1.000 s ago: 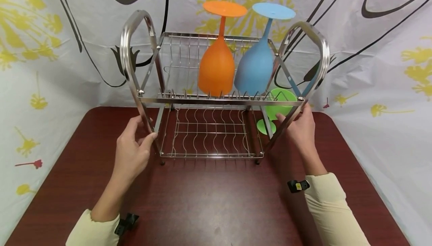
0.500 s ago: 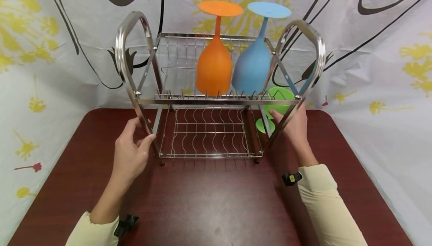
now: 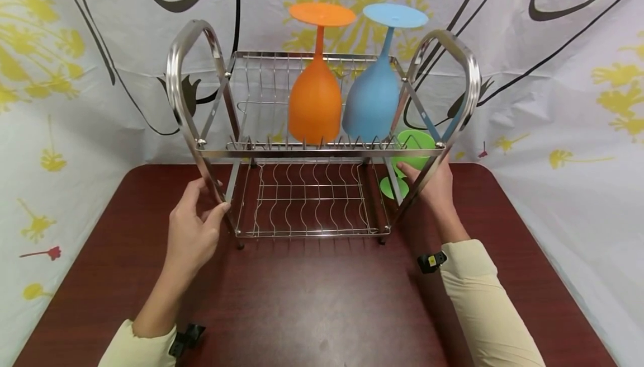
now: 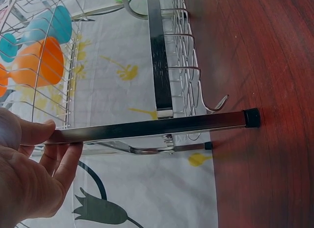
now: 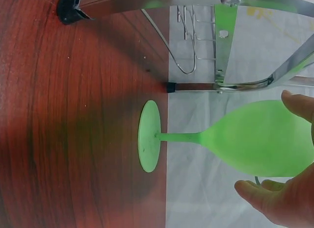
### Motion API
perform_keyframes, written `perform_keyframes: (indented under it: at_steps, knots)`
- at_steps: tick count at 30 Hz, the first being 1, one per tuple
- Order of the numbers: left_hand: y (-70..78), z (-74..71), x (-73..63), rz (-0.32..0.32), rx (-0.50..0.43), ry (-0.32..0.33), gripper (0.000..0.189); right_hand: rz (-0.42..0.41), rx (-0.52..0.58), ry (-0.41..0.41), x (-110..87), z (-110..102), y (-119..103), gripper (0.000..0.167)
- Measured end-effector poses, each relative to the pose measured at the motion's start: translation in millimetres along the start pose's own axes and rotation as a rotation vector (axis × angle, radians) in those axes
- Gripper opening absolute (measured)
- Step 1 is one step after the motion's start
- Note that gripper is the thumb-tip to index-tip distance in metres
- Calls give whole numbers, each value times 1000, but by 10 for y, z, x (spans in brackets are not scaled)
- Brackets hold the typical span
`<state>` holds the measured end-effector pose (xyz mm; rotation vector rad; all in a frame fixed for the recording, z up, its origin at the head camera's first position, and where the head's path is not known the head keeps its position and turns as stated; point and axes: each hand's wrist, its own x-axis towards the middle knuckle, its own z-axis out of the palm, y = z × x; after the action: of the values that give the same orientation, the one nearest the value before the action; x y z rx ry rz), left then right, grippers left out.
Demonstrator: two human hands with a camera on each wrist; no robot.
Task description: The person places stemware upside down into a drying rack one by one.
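A two-tier metal dish rack [image 3: 322,153] stands on the table. My left hand [image 3: 193,233] pinches its front left upright between thumb and fingers; the left wrist view shows this grip on the bar [image 4: 147,129]. Upside down on the upper tier are an orange goblet [image 3: 315,101] and a blue goblet [image 3: 372,101]. A green goblet [image 5: 260,139] stands upright on the table at the rack's right side. Around its bowl is my right hand [image 5: 294,198], thumb on one side, fingers on the other, with a gap visible between fingers and bowl. In the head view the rack partly hides this hand.
The lower tier [image 3: 312,199] of wavy wire sits low over the dark red table [image 3: 312,300]. A white patterned sheet [image 3: 548,121] hangs behind and beside the table. The rack's right upright [image 3: 422,182] stands between the head camera and the green goblet.
My right hand has moved left and inward, nearer the green goblet. My left hand keeps its hold on the rack. The whole head view has shifted slightly.
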<state>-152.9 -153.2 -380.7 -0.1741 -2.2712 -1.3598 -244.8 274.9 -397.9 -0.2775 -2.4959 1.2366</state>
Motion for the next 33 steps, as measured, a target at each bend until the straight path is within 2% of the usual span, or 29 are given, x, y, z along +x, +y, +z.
perform_keyframes:
  at_steps: [11, 19, 28, 33]
  knots:
    - [-10, -3, -30, -6, -9, -8, 38, 71, -25, -21, 6, 2, -14, 102]
    - [-20, 5, -42, -13, -6, -1, 37, 16, -18, -19, -10, -58, -1, 101]
    - [-1, 13, -23, -13, -9, -8, 38, 54, 23, 2, -85, -182, -37, 95]
    - [12, 9, -19, -15, -7, -8, 38, 37, 15, 30, -147, -260, -107, 91]
